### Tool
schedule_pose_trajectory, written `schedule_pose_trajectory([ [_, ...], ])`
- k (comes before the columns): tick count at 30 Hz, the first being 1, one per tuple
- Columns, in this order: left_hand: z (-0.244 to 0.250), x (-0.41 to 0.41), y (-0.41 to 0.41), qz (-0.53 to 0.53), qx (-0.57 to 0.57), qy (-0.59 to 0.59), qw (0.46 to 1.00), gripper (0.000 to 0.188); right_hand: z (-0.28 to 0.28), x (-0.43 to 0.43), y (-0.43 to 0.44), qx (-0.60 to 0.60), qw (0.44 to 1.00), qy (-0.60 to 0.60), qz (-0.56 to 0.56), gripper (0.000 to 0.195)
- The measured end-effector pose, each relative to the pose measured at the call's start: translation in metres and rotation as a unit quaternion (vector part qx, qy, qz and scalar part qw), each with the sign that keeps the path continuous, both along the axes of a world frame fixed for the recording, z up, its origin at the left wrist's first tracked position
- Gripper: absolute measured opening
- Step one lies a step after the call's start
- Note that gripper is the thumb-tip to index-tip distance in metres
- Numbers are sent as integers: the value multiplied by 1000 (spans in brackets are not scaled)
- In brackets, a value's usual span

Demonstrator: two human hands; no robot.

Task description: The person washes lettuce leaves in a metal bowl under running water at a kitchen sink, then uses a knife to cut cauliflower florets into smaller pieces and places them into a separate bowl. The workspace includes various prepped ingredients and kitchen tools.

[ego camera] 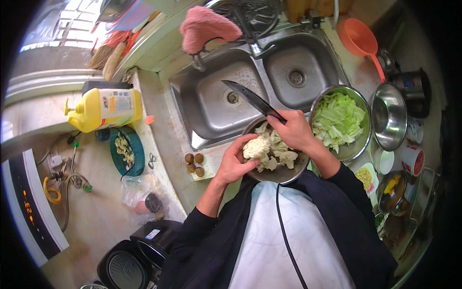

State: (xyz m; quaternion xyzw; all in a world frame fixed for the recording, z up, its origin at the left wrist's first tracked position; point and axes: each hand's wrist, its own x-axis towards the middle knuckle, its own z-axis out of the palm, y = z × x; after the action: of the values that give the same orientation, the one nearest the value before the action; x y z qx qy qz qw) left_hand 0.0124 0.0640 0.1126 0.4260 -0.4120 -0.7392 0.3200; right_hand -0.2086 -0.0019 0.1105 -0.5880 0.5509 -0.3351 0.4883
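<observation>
My left hand [234, 159] holds a cauliflower piece [256, 147] over the left part of a metal bowl [285, 177]. More cauliflower florets [288, 159] lie in that bowl. My right hand [294, 128] is closed around the handle of a dark-bladed knife [252, 98], whose tip points up and left over the left sink basin [220, 108]. The blade is apart from the cauliflower in my left hand. Right of my right wrist stands a larger metal bowl of torn green leaves [338, 117], apparently cabbage or lettuce.
The right sink basin [306, 54] adjoins the left one. A pink cloth [205, 29] hangs by the faucet [252, 45]. Several round brown fruits [199, 158] sit left of the bowl. A yellow pump bottle [108, 109], a green basket [140, 155], an empty metal bowl [388, 115] and a red ladle [359, 38] lie around.
</observation>
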Motion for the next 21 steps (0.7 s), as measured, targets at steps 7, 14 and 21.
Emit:
schedule_pose_trajectory([
  [7, 0, 25, -10, 230, 49, 145, 961, 70, 4, 24, 1, 13, 1000, 6, 8, 22],
  [14, -19, 52, -18, 336, 149, 285, 885, 38, 3, 53, 0, -191, 982, 1, 1, 28],
  [21, -28, 50, -2, 403, 172, 317, 841, 32, 25, 68, 7, -352, 916, 154, 117, 53],
])
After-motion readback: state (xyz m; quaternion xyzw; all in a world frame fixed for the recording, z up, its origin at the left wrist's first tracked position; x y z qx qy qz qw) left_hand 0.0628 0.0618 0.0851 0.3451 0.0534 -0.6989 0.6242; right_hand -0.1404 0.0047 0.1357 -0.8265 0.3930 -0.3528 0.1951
